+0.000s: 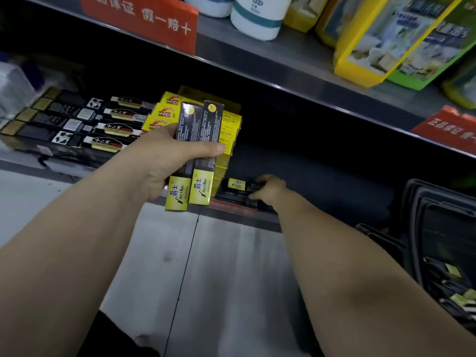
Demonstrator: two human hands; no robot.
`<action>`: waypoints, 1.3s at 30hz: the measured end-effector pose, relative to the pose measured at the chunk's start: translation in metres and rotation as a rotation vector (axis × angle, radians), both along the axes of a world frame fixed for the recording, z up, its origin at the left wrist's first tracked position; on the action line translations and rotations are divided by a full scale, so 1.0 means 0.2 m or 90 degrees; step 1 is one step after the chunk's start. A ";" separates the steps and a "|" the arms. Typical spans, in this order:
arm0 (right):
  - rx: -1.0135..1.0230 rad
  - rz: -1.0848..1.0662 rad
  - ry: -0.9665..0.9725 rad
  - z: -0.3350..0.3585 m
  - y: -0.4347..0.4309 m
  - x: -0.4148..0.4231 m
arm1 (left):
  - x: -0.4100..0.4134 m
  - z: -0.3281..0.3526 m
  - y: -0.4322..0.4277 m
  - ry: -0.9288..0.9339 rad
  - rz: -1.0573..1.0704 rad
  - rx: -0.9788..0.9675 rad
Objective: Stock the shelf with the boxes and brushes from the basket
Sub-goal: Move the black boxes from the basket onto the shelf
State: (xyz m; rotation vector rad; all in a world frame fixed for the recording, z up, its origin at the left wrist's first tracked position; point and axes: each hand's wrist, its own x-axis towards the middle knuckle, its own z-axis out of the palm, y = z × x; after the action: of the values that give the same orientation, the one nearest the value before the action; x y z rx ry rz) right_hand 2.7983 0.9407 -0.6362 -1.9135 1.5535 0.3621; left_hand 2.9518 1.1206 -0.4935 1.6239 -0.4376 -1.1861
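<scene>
My left hand (164, 161) grips two long black-and-yellow boxes (198, 150) upright in front of the lower shelf. My right hand (268, 189) reaches into the dark lower shelf (322, 176) and holds another black-and-yellow box (238, 185) lying flat near the shelf's front edge. A stack of yellow boxes (231, 124) stands on the shelf right behind the held pair. The black basket (438, 228) sits at the right, with several more dark boxes inside at its bottom.
Flat black brush packs (77, 124) lie in rows on the shelf's left. The upper shelf (283, 63) carries white cups, yellow and green packages and red signs. Pale floor tiles (206, 279) lie below my arms.
</scene>
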 end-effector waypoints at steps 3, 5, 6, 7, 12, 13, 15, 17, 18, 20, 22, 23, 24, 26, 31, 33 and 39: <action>-0.054 0.121 0.101 0.00 0.01 -0.01 | -0.01 0.00 -0.01 0.024 -0.006 -0.003; -0.073 0.148 0.084 -0.01 0.02 -0.02 | -0.02 0.00 -0.02 0.036 -0.009 -0.005; -0.075 0.163 0.077 0.00 0.03 -0.02 | -0.02 0.00 -0.02 0.036 -0.010 -0.004; -0.076 0.177 0.073 0.00 0.04 -0.02 | -0.03 0.00 -0.02 0.032 -0.012 -0.002; -0.070 0.221 0.084 0.05 0.06 -0.01 | -0.06 0.02 -0.02 0.013 -0.017 0.010; -0.070 0.220 0.117 0.07 0.06 -0.01 | -0.07 0.02 -0.02 0.010 -0.019 0.011; -0.083 0.206 0.161 0.17 0.07 0.03 | -0.08 0.02 -0.01 0.004 -0.023 0.008; -0.089 0.151 0.040 0.34 0.09 0.09 | -0.09 0.02 -0.01 -0.002 -0.027 0.001; -0.061 0.093 -0.088 0.44 0.12 0.12 | -0.10 0.02 -0.01 -0.005 -0.030 0.000; 0.114 -0.078 -0.388 0.63 0.20 0.13 | -0.11 0.02 -0.01 -0.007 -0.037 0.002; 0.333 -0.145 -0.583 0.77 0.29 0.09 | -0.13 0.02 -0.01 0.000 -0.051 0.003; 0.375 -0.122 -0.604 0.81 0.32 0.07 | -0.14 0.02 -0.01 0.001 -0.061 0.004; 0.381 -0.088 -0.596 0.84 0.34 0.04 | -0.15 0.02 -0.01 0.001 -0.071 0.007; 0.344 -0.053 -0.571 0.86 0.36 0.01 | -0.17 0.03 -0.01 -0.003 -0.095 0.013; 0.271 -0.090 -0.539 0.86 0.27 -0.11 | -0.14 0.02 -0.02 0.021 -0.063 -0.016; 0.183 -0.125 -0.469 0.83 0.22 -0.13 | -0.11 0.00 -0.02 -0.023 -0.022 -0.016; -0.093 -0.079 -0.164 0.59 0.00 -0.05 | -0.08 0.00 -0.02 -0.016 -0.003 0.004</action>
State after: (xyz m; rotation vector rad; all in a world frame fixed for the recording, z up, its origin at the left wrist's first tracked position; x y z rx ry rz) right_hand 2.7875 0.9400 -0.5178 -1.8745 1.5491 -0.0524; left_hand 2.9356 1.1164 -0.4926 1.6457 -0.4539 -1.1740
